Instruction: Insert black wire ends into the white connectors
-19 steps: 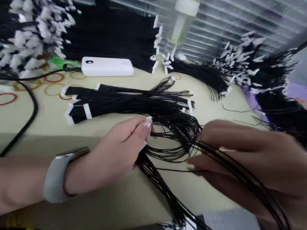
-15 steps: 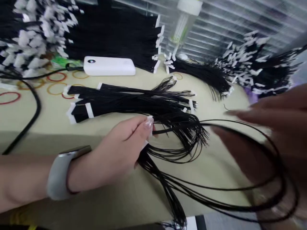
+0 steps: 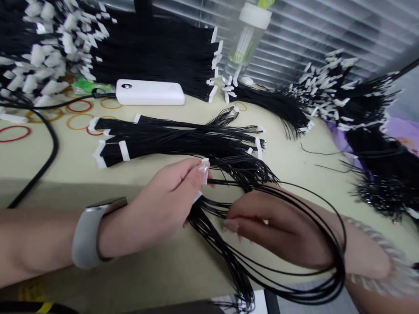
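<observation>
My left hand, with a grey watch on the wrist, pinches the white taped end of a bundle of thin black cords at the table's front. My right hand lies just right of it with its fingers curled among the loose strands. Several of those cords loop around my right wrist. A flat stack of taped black cord bundles lies just beyond both hands.
A white power bank with a black cable sits at the back left among coloured rubber bands. Heaps of black cords with white tags fill the back and right. A clear bottle stands by the blinds.
My right hand swung out to the right, drawing cords into a wide loop, then came back beside my left hand with the loop around its wrist. My left hand stayed put.
</observation>
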### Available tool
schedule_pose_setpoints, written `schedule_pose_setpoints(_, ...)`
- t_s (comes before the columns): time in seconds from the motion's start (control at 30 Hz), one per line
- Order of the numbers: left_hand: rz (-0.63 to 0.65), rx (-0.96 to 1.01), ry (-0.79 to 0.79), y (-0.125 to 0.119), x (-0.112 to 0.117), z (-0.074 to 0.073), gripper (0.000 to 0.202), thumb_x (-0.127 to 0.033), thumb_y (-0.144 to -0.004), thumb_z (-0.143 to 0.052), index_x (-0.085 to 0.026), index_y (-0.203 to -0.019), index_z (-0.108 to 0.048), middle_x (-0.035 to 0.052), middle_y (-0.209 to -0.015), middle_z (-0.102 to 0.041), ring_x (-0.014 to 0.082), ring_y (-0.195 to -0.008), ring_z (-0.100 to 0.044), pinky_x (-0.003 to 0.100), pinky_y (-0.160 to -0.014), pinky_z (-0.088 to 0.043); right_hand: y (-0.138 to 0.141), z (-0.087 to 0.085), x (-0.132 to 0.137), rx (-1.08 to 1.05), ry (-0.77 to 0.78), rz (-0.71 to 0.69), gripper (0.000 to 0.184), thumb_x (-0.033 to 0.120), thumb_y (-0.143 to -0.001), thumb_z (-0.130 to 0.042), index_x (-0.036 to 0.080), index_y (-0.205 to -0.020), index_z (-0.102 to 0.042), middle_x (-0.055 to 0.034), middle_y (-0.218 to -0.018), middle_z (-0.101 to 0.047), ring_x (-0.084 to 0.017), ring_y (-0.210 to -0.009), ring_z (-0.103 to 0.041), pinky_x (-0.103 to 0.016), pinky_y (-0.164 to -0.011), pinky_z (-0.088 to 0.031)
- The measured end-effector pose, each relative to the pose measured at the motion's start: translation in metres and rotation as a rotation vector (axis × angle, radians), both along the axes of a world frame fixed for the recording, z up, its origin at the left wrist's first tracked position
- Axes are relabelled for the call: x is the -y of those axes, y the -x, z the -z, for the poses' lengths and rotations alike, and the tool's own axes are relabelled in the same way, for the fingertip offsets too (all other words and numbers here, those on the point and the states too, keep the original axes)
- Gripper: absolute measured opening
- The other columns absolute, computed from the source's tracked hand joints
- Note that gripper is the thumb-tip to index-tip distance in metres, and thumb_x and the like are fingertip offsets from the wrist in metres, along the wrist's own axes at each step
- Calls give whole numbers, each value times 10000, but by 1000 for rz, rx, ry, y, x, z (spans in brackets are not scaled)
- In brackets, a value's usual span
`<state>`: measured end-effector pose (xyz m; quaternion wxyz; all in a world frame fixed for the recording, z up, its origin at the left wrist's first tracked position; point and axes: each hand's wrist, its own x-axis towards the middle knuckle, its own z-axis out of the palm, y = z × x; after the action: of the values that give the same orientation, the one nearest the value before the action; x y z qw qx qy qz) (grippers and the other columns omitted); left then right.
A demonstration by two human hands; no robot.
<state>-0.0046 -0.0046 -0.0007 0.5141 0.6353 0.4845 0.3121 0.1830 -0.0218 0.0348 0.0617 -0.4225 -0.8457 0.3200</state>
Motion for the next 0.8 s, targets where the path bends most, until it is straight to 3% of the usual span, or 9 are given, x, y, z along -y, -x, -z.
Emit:
schedule_pose_setpoints(0.2,30,-36,-57,1,-1,2,311,-407,-884,-331,-194,-685,-440,-69,-592,-419,49,-467,-378,159,-457,-364,13,10,-1,-85,67,58,257,313,-893,-394,202,-778,-596,46,-686,-596,-49,-639,-521,-179,-593,-361)
schedule_pose_setpoints(0.33,37,-84,-129,1,-1,2,281,-371,-885,-349,-194,-687,-441,-63,-623,-447,65,-562,-418,158,-529,-378,18,11,2,-135,-5,66,182,246,-877,-424,216,-789,-580,77,-671,-568,-25,-620,-482,-152,-614,-348)
schedule_pose_setpoints(0.5,47,-140,-175,1,1,2,270,-354,-886,-344,-197,-691,-445,-54,-628,-468,82,-565,-424,176,-515,-371,21,11,5,-121,-37,63,135,231,-871,-430,228,-803,-547,93,-669,-524,-19,-638,-449,-136,-660,-334)
schedule_pose_setpoints(0.8,60,-139,-181,1,0,0,280,-347,-893,-330,-193,-683,-436,-60,-619,-453,75,-549,-406,174,-505,-362,22,9,6,-34,-58,31,113,181,-836,-415,214,-746,-476,84,-660,-472,-31,-623,-426,-160,-606,-318)
